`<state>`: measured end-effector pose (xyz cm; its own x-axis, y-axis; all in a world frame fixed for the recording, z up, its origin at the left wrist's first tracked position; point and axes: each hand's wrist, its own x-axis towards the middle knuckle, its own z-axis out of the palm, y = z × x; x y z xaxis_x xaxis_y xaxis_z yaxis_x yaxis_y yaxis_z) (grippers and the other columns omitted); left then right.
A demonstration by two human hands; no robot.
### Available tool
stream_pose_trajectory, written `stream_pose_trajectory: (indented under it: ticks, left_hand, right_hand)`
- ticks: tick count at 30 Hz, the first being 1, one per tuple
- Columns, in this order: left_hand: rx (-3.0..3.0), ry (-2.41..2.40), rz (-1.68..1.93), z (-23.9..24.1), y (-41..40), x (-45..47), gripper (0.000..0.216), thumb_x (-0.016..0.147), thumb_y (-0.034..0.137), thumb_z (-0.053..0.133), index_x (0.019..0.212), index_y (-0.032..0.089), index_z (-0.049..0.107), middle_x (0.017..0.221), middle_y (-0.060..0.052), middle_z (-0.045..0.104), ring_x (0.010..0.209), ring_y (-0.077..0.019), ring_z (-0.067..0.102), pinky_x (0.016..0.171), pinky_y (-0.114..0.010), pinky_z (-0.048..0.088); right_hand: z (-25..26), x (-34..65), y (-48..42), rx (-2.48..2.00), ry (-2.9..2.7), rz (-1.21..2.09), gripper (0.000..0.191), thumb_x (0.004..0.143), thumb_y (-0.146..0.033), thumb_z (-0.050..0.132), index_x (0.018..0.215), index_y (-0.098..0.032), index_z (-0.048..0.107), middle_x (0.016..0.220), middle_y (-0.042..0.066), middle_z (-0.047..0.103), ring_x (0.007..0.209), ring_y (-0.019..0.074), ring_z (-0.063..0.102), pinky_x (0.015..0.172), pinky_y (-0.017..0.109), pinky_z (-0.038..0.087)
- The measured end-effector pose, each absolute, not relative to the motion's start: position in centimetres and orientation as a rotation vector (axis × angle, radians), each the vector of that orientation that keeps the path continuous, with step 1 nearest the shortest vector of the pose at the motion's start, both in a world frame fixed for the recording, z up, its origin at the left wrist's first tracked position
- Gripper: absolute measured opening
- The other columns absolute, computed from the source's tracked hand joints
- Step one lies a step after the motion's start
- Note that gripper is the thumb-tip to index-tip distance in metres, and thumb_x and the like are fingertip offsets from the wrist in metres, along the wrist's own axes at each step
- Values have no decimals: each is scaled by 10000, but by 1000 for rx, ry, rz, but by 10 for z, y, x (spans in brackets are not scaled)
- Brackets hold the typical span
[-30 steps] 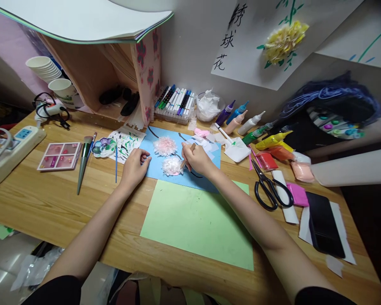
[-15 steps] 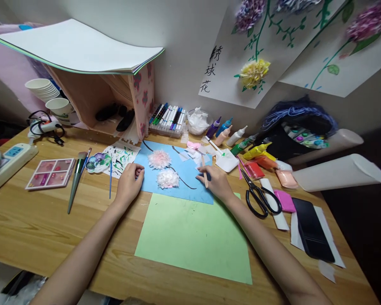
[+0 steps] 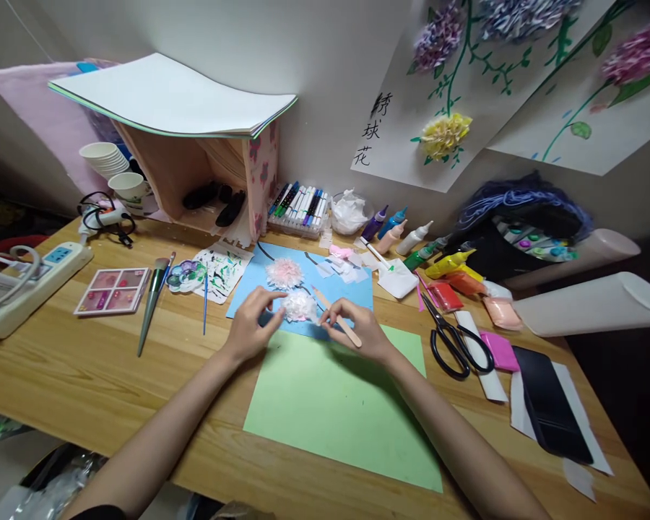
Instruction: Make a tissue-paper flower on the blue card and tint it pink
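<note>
A wooden craft stick lies across the fingers of my right hand. The thumb and forefinger of that hand are closed at the right edge of a white paper flower, where a small pale scrap seems pinched. My left hand curves beside the flower's left side, thumb and forefinger apart and holding nothing. Behind the white flower sits a pink paper flower. Both are on a blue sheet with dark painted stems. Loose white paper pieces rest on its upper right.
A green sheet lies in front of the blue one. To the right are black-handled scissors, a phone and paint bottles. Brushes and a palette lie left. Markers stand behind.
My right hand has moved left from the loose pieces to the white flower, still with the stick. My left hand has come rightward beside the flower and its fingers have parted. The view has shifted slightly.
</note>
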<state>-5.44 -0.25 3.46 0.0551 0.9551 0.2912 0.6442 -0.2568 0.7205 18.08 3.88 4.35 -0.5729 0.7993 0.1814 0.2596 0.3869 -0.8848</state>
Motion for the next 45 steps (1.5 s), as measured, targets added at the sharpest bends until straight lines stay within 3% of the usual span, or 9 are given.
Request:
stream_pose_trajectory:
  ticks: [3,9,13,15,45]
  left_hand:
    - [1996,1359,912,37,-11,-42,293,854,353,555,1112,223,602,763,-7,527,733,-143,511,684,-261,410]
    - [1894,1353,856,28,-14,-38,188,881,321,516,837,191,644,663,18,485,613,-104,457,605,-237,353]
    - [1913,1363,763,29,-13,-41,164,858,295,547,804,185,655,628,30,468,594,-95,447,595,-230,337]
    - [1923,1372,730,30,-13,-42,156,850,280,553,797,180,660,626,29,469,598,-95,448,594,-227,334]
    - [1940,1437,740,23,-14,-35,168,851,301,562,809,188,678,621,32,490,587,-89,464,583,-220,338]
  right_hand:
    - [42,165,33,-805,-2039,1242,106,791,-200,588,786,-213,482,815,32,645,739,147,632,679,278,500]
    - [28,165,28,-822,-1911,1255,120,846,-306,551,797,-196,546,791,37,632,669,138,599,632,273,476]
    - [15,176,25,-829,-1735,1220,481,953,-405,288,647,-185,587,576,19,574,481,117,464,492,265,372]
    - [10,179,24,-863,-1708,1194,546,957,-426,264,574,-185,570,503,11,536,444,113,413,464,264,331]
    - [7,162,30,-949,-1563,1430,503,947,-470,341,638,-170,600,535,9,578,452,96,473,472,242,356]
